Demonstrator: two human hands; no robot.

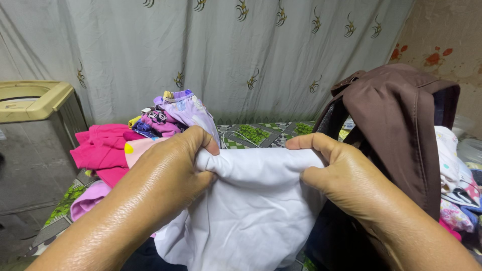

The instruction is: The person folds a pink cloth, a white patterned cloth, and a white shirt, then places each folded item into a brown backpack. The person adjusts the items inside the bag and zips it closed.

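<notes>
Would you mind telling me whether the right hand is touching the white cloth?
Touching. The head view shows the right hand pinching the top edge of the white cloth between thumb and fingers, with the left hand gripping the other end.

Two hands, the left hand (168, 168) and the right hand (334, 173), grip one white cloth (251, 211). One brown bag (396, 120) sits right, one pink garment (103, 148) left, one curtain (226, 55) far
</notes>
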